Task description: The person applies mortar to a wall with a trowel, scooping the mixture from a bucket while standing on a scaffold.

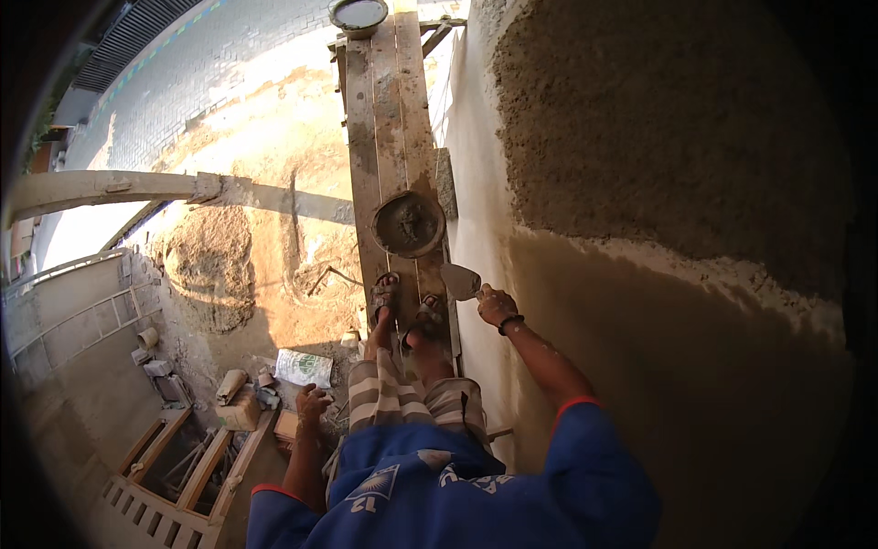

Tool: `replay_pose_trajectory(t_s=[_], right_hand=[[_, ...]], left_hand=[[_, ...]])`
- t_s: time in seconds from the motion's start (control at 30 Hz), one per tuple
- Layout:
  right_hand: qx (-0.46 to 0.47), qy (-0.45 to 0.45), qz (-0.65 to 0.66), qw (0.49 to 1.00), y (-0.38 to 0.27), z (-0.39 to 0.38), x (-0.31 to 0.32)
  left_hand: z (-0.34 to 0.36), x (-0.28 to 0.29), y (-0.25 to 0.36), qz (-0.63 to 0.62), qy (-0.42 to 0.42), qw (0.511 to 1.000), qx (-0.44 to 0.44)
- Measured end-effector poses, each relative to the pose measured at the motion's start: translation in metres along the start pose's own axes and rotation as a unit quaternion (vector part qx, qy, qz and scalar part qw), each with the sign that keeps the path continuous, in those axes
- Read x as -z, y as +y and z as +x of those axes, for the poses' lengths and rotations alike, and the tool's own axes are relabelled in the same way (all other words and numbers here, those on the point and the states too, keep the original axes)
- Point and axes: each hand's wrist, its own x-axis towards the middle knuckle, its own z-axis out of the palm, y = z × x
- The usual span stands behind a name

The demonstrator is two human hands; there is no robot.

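My right hand [496, 306] is closed round the handle of a trowel [460, 282]. The trowel's grey, rounded blade points left, level with my feet and close to the wall [585, 311] on my right. The wall has a rough, dark upper stretch and a smoother, wet-looking band of plaster lower down. Just beyond my feet, a round bowl [378, 224] of grey mortar [409, 222] stands on the planks [389, 110]. Out to my left hangs my left hand [313, 401], its fingers loosely curled and apart, with nothing visible in them.
I stand on a raised, narrow plank walkway. At its far end sits another bowl [358, 14]. Down on the left are a sand heap [208, 265], a white sack [305, 368], a yellowish jerrycan [240, 409] and a wooden frame [206, 467]. A beam [110, 189] crosses at the left.
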Motion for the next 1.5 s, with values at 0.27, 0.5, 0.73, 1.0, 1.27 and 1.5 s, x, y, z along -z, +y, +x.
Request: replay_pose_trajectory(t_s=[0.27,0.5,0.73,1.0,1.27,1.5], right_hand=[[-0.118,-0.082,-0.059,0.988,-0.013,0.181,-0.052],[-0.106,-0.069,-0.065,0.990,-0.012,0.295,-0.167],[-0.096,-0.012,0.052,0.994,-0.015,0.308,-0.216],[-0.066,0.096,0.046,0.992,0.004,0.280,-0.227],[-0.032,0.071,0.068,0.995,0.014,0.252,-0.209],[0.013,0.133,0.078,0.988,0.025,0.232,-0.187]], left_hand=[[0.005,0.076,-0.137,0.021,0.134,0.982,0.132],[-0.001,0.069,-0.161,-0.005,0.125,0.977,0.176],[-0.008,0.070,-0.175,-0.001,0.155,0.962,0.223],[-0.005,0.070,-0.172,-0.013,0.154,0.961,0.231],[-0.003,0.064,-0.165,-0.030,0.131,0.973,0.188],[0.014,0.063,-0.142,-0.037,0.106,0.984,0.141]])
